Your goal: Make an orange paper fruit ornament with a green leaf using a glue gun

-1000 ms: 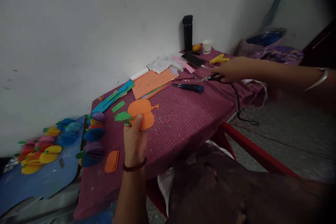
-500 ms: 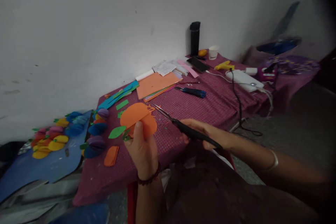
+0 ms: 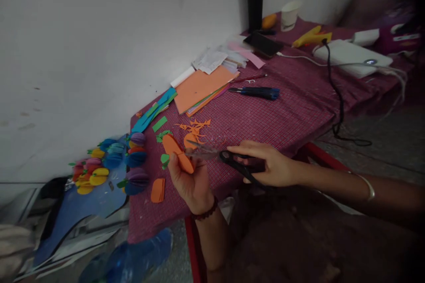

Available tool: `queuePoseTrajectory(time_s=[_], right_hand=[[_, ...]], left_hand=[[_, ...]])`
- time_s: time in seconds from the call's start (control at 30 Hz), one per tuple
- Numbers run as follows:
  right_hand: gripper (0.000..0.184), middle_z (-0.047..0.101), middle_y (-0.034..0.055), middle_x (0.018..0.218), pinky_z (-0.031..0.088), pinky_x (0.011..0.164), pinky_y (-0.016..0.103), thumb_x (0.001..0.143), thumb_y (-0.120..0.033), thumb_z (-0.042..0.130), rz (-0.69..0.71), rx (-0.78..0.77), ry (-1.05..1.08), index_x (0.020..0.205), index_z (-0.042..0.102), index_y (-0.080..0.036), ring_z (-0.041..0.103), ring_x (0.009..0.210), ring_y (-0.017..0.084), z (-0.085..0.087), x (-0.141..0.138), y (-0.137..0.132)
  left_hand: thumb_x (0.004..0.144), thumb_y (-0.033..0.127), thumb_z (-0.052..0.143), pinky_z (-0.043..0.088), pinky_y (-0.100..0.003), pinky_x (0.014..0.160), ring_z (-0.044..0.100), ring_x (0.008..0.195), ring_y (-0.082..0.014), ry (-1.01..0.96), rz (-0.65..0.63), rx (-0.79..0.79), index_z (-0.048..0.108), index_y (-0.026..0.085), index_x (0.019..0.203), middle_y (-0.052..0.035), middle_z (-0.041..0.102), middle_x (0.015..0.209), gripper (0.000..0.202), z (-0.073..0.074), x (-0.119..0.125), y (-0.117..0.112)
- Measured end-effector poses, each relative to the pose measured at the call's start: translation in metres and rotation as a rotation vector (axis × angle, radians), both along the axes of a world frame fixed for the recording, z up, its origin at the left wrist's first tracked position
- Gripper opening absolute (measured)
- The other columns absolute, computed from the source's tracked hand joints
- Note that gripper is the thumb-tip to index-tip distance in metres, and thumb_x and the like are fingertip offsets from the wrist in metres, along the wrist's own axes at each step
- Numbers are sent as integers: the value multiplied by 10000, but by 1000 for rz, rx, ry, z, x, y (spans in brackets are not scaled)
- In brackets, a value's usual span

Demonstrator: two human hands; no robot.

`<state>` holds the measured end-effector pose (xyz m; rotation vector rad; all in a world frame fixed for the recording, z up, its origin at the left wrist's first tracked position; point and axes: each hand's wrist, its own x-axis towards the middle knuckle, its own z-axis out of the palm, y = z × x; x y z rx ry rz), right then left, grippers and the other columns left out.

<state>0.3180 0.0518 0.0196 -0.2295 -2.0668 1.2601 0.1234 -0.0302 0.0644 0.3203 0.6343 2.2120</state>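
My left hand (image 3: 195, 188) pinches a rounded orange paper cutout (image 3: 171, 145), thumb on top. In my right hand (image 3: 274, 166) is a pair of black-handled scissors (image 3: 229, 158); the blades are apart and their tips point left at the cutout's edge. Whether they touch the paper, I cannot tell. Behind the blades lies another rounded orange piece (image 3: 190, 140), with jagged orange scraps (image 3: 195, 124) beyond it. Green paper bits (image 3: 165, 159) show just left of my left hand. A small stack of orange cutouts (image 3: 157, 190) rests near the table's left edge.
Orange sheets (image 3: 201, 88), blue strips (image 3: 154, 110) and a box cutter (image 3: 255, 93) lie on the checked cloth (image 3: 232, 128). A phone (image 3: 262, 44), black bottle (image 3: 255, 0), cup (image 3: 290, 14) and corded white device (image 3: 353, 57) stand farther back. Colourful paper balls (image 3: 137, 177) sit left.
The view has shifted and tilted. My left hand has turned the orange paper more edge-on. The scissors have come nearer to it, their blades now wider apart. Orange scraps now show on the table.
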Motion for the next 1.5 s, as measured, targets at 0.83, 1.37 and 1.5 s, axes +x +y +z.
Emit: queuePoseTrajectory(time_s=[0.83,1.37,1.5], right_hand=[[571,645,79,969,493,703,276,872,-261,623,-247,328,-241,1432,519,-242,622,813,180,0,4,-12],[569,676,122,1083,515,776,304,884,-231,587,-187,259,-213,1446,503,-200,657,900,204,-8,4,-6],[590,661,130,1209,514,863,324,877,-211,594,-163,241,-204,1457,488,-197,659,1018,217,-11,4,-6]], left_hand=[[919,303,606,467,-168,972,631,1096,-64,361,328,-111,706,317,1020,53,732,1050,143,-25,13,8],[903,298,628,487,-192,965,649,1083,-76,279,310,-106,725,299,988,41,741,1066,129,-38,11,22],[917,275,601,485,-209,985,634,1119,-84,265,322,-131,726,291,1007,29,724,1131,155,-34,16,23]])
